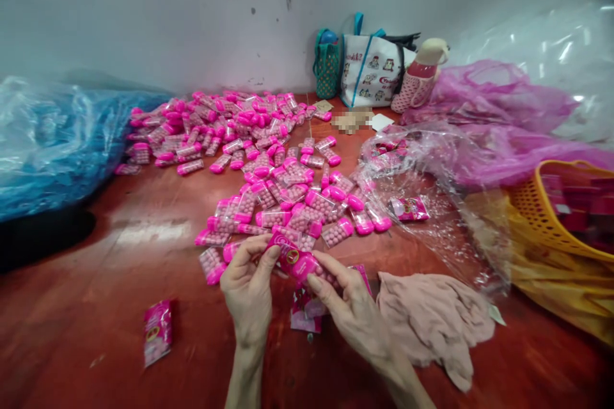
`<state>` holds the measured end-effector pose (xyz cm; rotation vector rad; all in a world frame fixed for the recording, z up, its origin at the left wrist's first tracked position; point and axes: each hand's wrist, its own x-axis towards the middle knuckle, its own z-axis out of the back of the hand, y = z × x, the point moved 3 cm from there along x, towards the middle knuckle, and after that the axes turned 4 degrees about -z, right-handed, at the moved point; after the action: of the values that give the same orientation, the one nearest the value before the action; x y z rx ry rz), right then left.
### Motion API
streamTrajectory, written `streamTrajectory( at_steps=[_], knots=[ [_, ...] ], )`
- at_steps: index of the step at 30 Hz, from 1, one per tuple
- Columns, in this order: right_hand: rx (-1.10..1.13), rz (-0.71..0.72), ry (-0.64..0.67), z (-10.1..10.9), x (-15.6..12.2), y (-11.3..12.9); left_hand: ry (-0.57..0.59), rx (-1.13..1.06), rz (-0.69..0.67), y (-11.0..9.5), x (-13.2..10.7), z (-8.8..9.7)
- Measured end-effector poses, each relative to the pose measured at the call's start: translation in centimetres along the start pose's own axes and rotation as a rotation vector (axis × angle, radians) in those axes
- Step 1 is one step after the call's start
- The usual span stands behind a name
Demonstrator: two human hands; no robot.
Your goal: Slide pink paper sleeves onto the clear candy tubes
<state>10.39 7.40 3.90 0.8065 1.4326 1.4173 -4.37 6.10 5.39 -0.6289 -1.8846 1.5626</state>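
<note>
My left hand (250, 287) pinches the upper left end of a shiny pink printed packet (296, 261) between thumb and fingers. My right hand (354, 308) grips the packet's other end, where small pink balls show through clear plastic. Just beyond my hands lies a heap of clear, pink-capped containers (288, 204) filled with pink balls. Flat pink wrappers (305, 321) lie beneath, partly hidden by my right hand. One filled pink packet (158, 332) rests apart on the red surface, to the left of my hands.
A larger pile of containers (192, 128) reaches the wall, beside blue plastic (57, 147). On the right are a clear bag (446, 204), another packet (409, 208), a beige cloth (436, 319) and a yellow basket (532, 211). A white tote (369, 70) and bottles stand behind.
</note>
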Motion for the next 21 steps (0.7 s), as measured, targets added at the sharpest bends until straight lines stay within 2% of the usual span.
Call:
streamTrajectory(
  at_steps=[5,7,10,12,15,17,21],
  knots=[
    [0.012,-0.01,0.079,0.5,-0.4,-0.1,0.04,-0.136,0.149,1.4,0.3,0.1],
    [0.024,-0.042,0.074,1.0,-0.4,-0.5,-0.027,-0.172,0.18,2.1,0.7,0.6],
    [-0.002,-0.092,0.065,1.9,-0.2,-1.8,-0.193,-0.213,0.134,3.1,1.8,1.9],
    [-0.14,-0.068,-0.039,2.9,-0.2,-2.6,-0.226,-0.221,0.122,3.5,2.2,2.3],
    [-0.415,0.099,-0.23,4.5,-0.9,-3.0,-0.21,-0.23,0.157,3.8,2.1,2.1],
    [-0.504,0.194,-0.264,5.0,-1.5,-2.9,-0.195,-0.238,0.181,3.9,1.7,1.6],
    [-0.573,0.16,-0.382,4.6,-1.3,-1.7,-0.183,-0.254,0.194,3.9,1.2,1.0]
  ],
)
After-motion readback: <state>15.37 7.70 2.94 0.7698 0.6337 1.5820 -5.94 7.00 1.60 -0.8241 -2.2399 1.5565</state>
